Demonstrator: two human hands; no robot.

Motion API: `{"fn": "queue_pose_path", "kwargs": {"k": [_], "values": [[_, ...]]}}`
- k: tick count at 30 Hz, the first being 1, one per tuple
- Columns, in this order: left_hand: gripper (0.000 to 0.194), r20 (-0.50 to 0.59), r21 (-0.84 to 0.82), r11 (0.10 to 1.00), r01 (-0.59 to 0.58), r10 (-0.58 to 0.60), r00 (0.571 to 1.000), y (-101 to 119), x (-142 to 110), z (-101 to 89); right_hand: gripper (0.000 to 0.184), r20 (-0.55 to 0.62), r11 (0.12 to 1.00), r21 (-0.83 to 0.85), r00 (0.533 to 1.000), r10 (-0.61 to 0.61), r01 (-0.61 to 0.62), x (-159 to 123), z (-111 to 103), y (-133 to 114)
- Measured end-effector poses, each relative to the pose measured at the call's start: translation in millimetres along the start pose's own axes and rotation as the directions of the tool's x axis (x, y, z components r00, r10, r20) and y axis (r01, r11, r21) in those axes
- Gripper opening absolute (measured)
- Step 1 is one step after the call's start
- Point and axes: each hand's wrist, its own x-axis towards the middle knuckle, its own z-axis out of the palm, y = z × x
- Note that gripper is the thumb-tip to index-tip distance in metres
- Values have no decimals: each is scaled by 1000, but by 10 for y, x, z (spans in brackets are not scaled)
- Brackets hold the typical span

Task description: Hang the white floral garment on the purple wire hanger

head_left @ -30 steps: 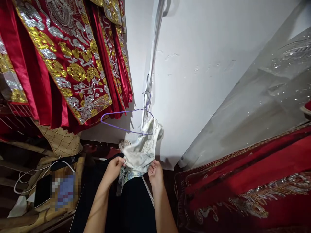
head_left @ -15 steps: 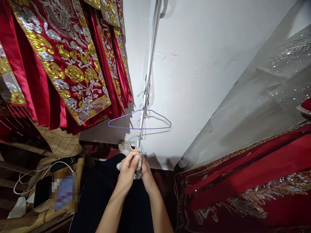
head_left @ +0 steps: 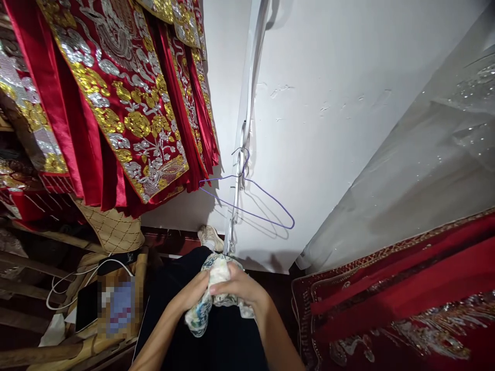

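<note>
Low in the middle, in front of the dark-clothed legs, a bunched white cloth with a blue and green pattern is held between both hands. My left hand is closed on its left side, where a fold hangs down below the fingers. My right hand grips the cloth from the right, its thumb lying across a pale bunched part. Folds cover some of the fingers. Above the hands, a purple wire hanger hangs tilted on a white upright pole, touching neither hand.
Red garments with gold and silver embroidery hang at the left. Below them, a bamboo chair bears a dark tablet and a white cable. A sheer grey fabric and a red beaded garment fill the right side.
The cloth has spread from a small bundle into a larger, looser bunch. My hands have shifted their hold on it. The hanger has swung, its right end now lower. The view has moved slightly left.
</note>
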Motion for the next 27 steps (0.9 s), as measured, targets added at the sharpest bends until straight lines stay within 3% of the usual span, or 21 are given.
{"fn": "queue_pose_path", "kwargs": {"k": [2,3,6,8,10,13,14,16,18,19,20,22,24,27], "values": [[62,-21,219,973,-75,82,996,11,32,-84,39,5,997,-68,999,-38,38,53,-139,-229],[61,-34,337,934,-114,133,991,51,45,-147,31,68,990,-116,995,-67,74,62,-222,-375],[54,-56,648,745,-161,257,965,220,46,-409,24,284,968,-167,949,-133,185,-13,-481,-861],[48,-50,769,627,-125,254,966,306,0,-602,26,350,960,-203,930,-114,195,-138,-620,-1148],[46,-31,818,569,-91,201,979,346,-88,-746,30,347,944,-247,930,-124,218,-274,-720,-1359],[53,16,761,646,-53,62,998,394,-264,-779,22,174,863,-380,942,-287,333,-362,-829,-1507],[54,42,727,685,-49,27,999,426,-315,-742,17,83,805,-456,919,-386,379,-333,-863,-1511],[50,103,708,703,-73,0,995,518,-375,-636,11,-93,672,-597,795,-600,437,-180,-936,-1456],[41,147,773,623,-120,8,989,625,-354,-553,16,-213,600,-662,655,-725,449,60,-1017,-1332],[34,150,821,556,-129,8,989,672,-314,-541,22,-251,609,-656,632,-733,446,188,-1060,-1250],[27,134,871,477,-119,3,991,713,-260,-556,27,-272,637,-638,648,-712,433,307,-1103,-1158],[13,50,949,310,-49,3,999,779,-137,-663,26,-261,699,-600,730,-631,390,479,-1189,-958],[17,-69,983,172,63,29,997,843,-38,-837,18,-244,730,-585,782,-573,353,537,-1265,-764],[22,-234,968,111,223,96,967,996,20,-1085,16,-294,740,-586,765,-573,330,438,-1364,-565]]}}
